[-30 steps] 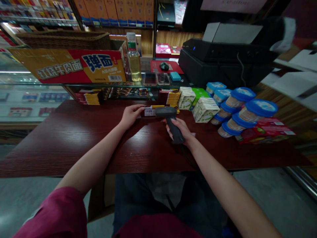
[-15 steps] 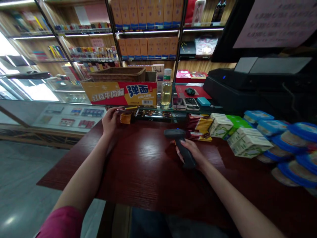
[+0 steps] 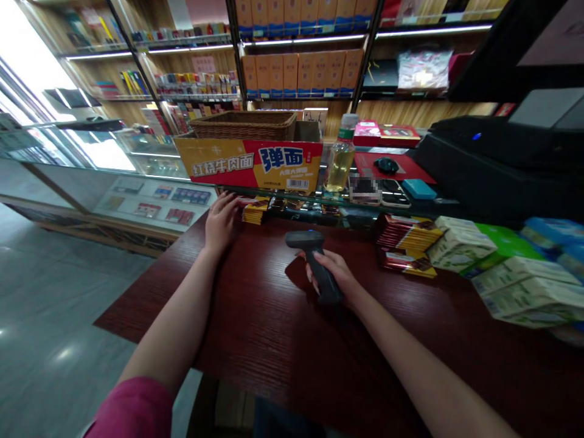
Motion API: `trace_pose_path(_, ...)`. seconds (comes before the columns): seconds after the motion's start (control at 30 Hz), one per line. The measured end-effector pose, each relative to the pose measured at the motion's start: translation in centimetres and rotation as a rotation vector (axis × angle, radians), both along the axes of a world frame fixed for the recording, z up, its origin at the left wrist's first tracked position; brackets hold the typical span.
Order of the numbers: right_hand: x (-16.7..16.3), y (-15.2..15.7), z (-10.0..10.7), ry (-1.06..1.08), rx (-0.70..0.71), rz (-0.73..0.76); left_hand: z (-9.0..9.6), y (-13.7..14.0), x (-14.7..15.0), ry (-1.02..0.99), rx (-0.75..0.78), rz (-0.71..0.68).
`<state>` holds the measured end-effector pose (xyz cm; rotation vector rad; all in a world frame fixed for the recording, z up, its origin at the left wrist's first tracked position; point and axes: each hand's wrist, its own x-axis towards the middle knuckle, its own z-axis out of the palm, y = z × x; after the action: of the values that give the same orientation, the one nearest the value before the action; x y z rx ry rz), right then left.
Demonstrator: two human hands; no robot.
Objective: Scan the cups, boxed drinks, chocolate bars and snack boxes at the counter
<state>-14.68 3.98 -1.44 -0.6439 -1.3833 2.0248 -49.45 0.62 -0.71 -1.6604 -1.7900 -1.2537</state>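
Observation:
My left hand (image 3: 221, 225) rests at the left end of a small stack of packaged snack bars (image 3: 255, 210), near the far edge of the counter. Its fingers are stretched out, touching the red end of the stack; the thumb side is partly hidden. In my right hand (image 3: 335, 274) is a dark handheld barcode scanner (image 3: 322, 267), held by its handle just above the brown counter (image 3: 255, 316), head tilted to the left. Two piles of similar red and yellow bars (image 3: 404, 243) lie to the right of the scanner.
A noodle carton (image 3: 250, 164) with a wicker basket (image 3: 244, 126) stands behind, beside a bottle of yellow liquid (image 3: 341, 159). Phones (image 3: 395, 193) and a mouse (image 3: 385, 165) lie farther right. White-green drink cartons (image 3: 460, 243) and blue-lidded tubs (image 3: 554, 231) line the right side.
The bar that my left hand held over the left stack now lies on it, and the fingers have straightened. The scanner has shifted slightly left. The view has turned right.

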Motion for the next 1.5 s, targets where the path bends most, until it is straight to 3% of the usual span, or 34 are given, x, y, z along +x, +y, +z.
trace_pose_path(0.2,0.9,0.1,-0.3,0.018,-0.047,-0.026,0.2,-0.1,3.0,0.248,-0.182,-0.025)
trace_pose_path(0.43,0.6,0.3,-0.5,0.069,-0.109,-0.062,-0.8,0.2,2.0,0.211,-0.225,0.018)
trace_pose_path(0.73,2.0,-0.3,-0.1,0.147,-0.055,-0.21,-0.2,-0.4,3.1,0.205,-0.192,0.001)
trace_pose_path(0.87,6.4,-0.6,-0.1,0.147,-0.056,-0.294,0.0,-0.1,8.4,0.223,-0.165,-0.131)
trace_pose_path(1.07,15.6,-1.5,-0.1,0.112,-0.058,-0.41,-1.3,2.6,22.4,0.308,-0.324,-0.585)
trace_pose_path(1.23,19.6,-1.3,-0.3,0.137,-0.029,-0.55,-2.2,6.4,32.1,0.244,-0.363,-0.67)
trace_pose_path(1.37,20.4,-0.5,-0.2,0.148,-0.003,-0.593,-2.5,8.1,35.6,0.272,-0.441,-0.601)
trace_pose_path(1.5,20.7,-0.3,0.3,0.193,-0.015,-0.557,-2.1,6.7,35.5,0.26,-0.432,-0.583)
